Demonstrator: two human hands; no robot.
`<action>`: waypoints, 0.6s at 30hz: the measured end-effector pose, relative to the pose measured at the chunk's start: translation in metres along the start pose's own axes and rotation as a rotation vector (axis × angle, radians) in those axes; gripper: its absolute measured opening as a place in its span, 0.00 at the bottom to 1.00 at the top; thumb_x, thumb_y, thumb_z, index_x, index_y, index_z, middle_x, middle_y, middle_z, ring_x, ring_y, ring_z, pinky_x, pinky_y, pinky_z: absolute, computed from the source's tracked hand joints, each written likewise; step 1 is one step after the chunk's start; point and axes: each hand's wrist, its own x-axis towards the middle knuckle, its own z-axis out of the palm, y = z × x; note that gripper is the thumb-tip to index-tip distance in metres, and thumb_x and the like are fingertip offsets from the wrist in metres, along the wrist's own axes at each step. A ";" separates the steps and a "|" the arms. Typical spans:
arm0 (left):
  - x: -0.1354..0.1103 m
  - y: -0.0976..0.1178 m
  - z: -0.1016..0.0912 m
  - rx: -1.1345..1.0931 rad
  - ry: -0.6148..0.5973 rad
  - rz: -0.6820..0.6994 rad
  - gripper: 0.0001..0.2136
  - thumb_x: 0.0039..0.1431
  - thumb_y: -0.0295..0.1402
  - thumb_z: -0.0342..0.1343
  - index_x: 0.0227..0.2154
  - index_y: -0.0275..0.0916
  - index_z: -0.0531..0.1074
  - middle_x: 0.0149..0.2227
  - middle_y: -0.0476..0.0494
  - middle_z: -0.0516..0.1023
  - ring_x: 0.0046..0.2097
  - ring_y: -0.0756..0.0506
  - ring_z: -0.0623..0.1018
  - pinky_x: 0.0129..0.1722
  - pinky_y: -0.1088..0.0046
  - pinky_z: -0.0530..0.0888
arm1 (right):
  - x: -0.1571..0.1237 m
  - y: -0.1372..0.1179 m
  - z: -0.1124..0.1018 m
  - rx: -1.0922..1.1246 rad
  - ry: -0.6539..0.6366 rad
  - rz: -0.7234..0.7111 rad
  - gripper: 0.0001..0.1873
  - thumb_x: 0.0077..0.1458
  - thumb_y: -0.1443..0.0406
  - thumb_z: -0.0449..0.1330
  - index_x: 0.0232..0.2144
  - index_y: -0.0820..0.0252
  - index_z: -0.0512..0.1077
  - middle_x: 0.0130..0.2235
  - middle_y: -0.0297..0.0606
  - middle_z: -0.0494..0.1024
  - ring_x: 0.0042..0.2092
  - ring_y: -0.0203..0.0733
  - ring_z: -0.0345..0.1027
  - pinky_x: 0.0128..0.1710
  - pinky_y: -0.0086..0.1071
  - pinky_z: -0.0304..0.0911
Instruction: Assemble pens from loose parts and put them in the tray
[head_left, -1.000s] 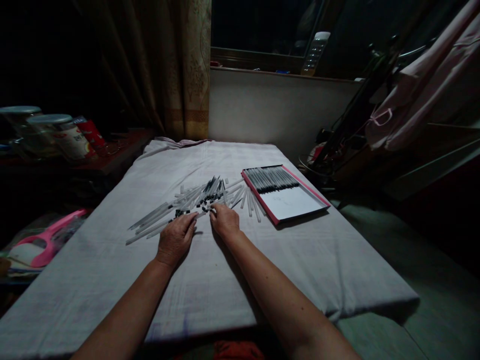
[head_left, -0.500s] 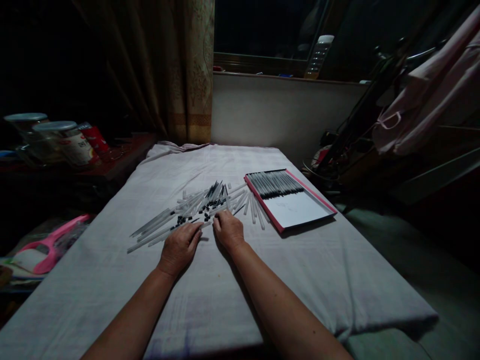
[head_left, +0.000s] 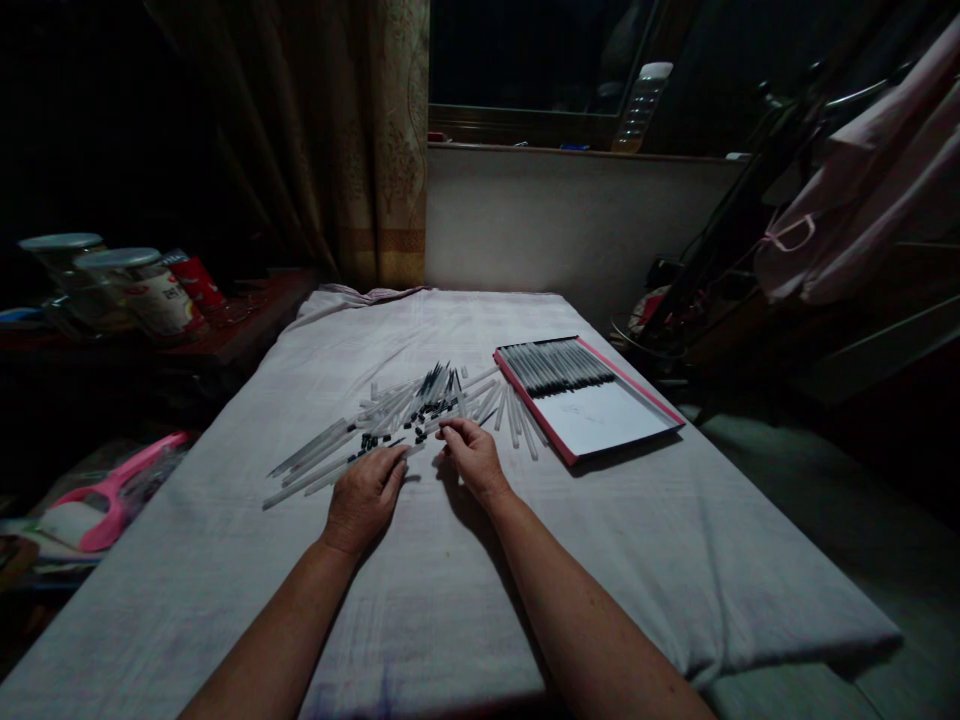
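Note:
My left hand (head_left: 365,497) rests low over the cloth, fingers closed on a short translucent pen part (head_left: 415,450) that pokes out past the fingertips. To its right, my right hand (head_left: 472,457) is pinched just above the cloth. A small dark piece seems to show at its fingertips, too small to name surely. Beyond both hands spreads a loose pile of translucent pen barrels (head_left: 386,408), with dark pointed refills (head_left: 433,382) and small black plugs (head_left: 371,440) among them. A shallow red-edged box (head_left: 534,415) at the right holds a row of assembled pens (head_left: 556,366).
A pale checked cloth (head_left: 420,600) covers the table. Lidded jars (head_left: 142,290) and a red can (head_left: 196,280) stand on a dark side table at left. Pink-handled scissors (head_left: 112,495) lie below it. A bottle (head_left: 643,108) stands on the sill; pink clothing (head_left: 847,200) hangs at right.
My right hand has lifted slightly off the cloth and moved a little right, away from the left fingertips. My left hand stays nearly in place. The whole view has shifted slightly.

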 end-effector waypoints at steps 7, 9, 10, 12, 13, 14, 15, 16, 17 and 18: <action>0.000 -0.002 0.001 -0.018 -0.036 -0.046 0.14 0.67 0.37 0.47 0.46 0.40 0.76 0.43 0.41 0.83 0.43 0.43 0.81 0.43 0.67 0.77 | -0.009 -0.005 0.007 0.233 -0.157 0.109 0.18 0.43 0.54 0.67 0.36 0.59 0.76 0.32 0.37 0.81 0.26 0.35 0.73 0.16 0.23 0.63; 0.000 -0.002 0.002 -0.020 -0.042 -0.054 0.15 0.67 0.37 0.47 0.47 0.39 0.76 0.43 0.41 0.83 0.43 0.43 0.81 0.43 0.67 0.77 | -0.010 -0.004 0.008 0.234 -0.162 0.098 0.18 0.43 0.55 0.67 0.35 0.59 0.77 0.32 0.36 0.81 0.26 0.35 0.73 0.18 0.24 0.66; 0.000 -0.003 0.002 -0.021 -0.042 -0.055 0.15 0.67 0.37 0.47 0.47 0.39 0.76 0.43 0.41 0.83 0.43 0.43 0.81 0.43 0.67 0.77 | -0.011 -0.003 0.008 0.224 -0.160 0.085 0.17 0.44 0.55 0.67 0.35 0.59 0.77 0.32 0.36 0.80 0.26 0.35 0.73 0.19 0.25 0.67; 0.000 -0.003 0.002 -0.020 -0.043 -0.058 0.15 0.67 0.38 0.46 0.47 0.39 0.76 0.43 0.40 0.82 0.43 0.42 0.81 0.43 0.66 0.77 | -0.011 -0.002 0.008 0.197 -0.152 0.055 0.16 0.45 0.57 0.66 0.35 0.59 0.77 0.32 0.36 0.80 0.26 0.34 0.72 0.22 0.25 0.68; 0.000 -0.002 0.002 -0.021 -0.043 -0.057 0.15 0.67 0.38 0.46 0.47 0.39 0.76 0.43 0.40 0.82 0.43 0.42 0.81 0.43 0.66 0.77 | -0.011 -0.001 0.008 0.185 -0.150 0.043 0.15 0.45 0.57 0.66 0.35 0.59 0.78 0.32 0.36 0.80 0.26 0.34 0.72 0.22 0.25 0.68; 0.000 -0.002 0.002 -0.023 -0.044 -0.056 0.15 0.67 0.38 0.46 0.47 0.40 0.76 0.43 0.40 0.82 0.43 0.42 0.81 0.43 0.66 0.77 | -0.011 -0.001 0.007 0.176 -0.150 0.035 0.14 0.46 0.58 0.66 0.35 0.59 0.78 0.32 0.36 0.80 0.26 0.34 0.72 0.23 0.26 0.68; 0.000 -0.002 0.002 -0.026 -0.043 -0.053 0.15 0.67 0.38 0.46 0.47 0.40 0.76 0.43 0.40 0.82 0.43 0.42 0.81 0.43 0.66 0.77 | -0.011 0.000 0.007 0.169 -0.151 0.031 0.14 0.46 0.58 0.65 0.35 0.60 0.78 0.32 0.36 0.80 0.26 0.34 0.72 0.23 0.26 0.68; 0.000 -0.003 0.002 -0.030 -0.040 -0.051 0.15 0.67 0.38 0.46 0.47 0.39 0.76 0.43 0.40 0.82 0.43 0.42 0.81 0.43 0.66 0.77 | -0.011 0.000 0.007 0.163 -0.156 0.029 0.14 0.46 0.58 0.65 0.35 0.60 0.78 0.31 0.36 0.80 0.26 0.34 0.72 0.24 0.26 0.68; 0.000 -0.003 0.002 -0.035 -0.039 -0.049 0.15 0.67 0.38 0.47 0.46 0.39 0.76 0.43 0.40 0.82 0.43 0.42 0.81 0.43 0.66 0.77 | -0.011 0.001 0.007 0.156 -0.164 0.026 0.14 0.46 0.59 0.65 0.35 0.60 0.79 0.31 0.36 0.80 0.26 0.34 0.72 0.24 0.26 0.68; 0.000 -0.003 0.002 -0.041 -0.038 -0.048 0.15 0.67 0.38 0.47 0.46 0.39 0.76 0.43 0.40 0.82 0.43 0.42 0.81 0.43 0.66 0.77 | -0.011 0.001 0.007 0.145 -0.172 0.020 0.14 0.47 0.59 0.65 0.36 0.60 0.79 0.31 0.36 0.80 0.26 0.34 0.72 0.25 0.27 0.68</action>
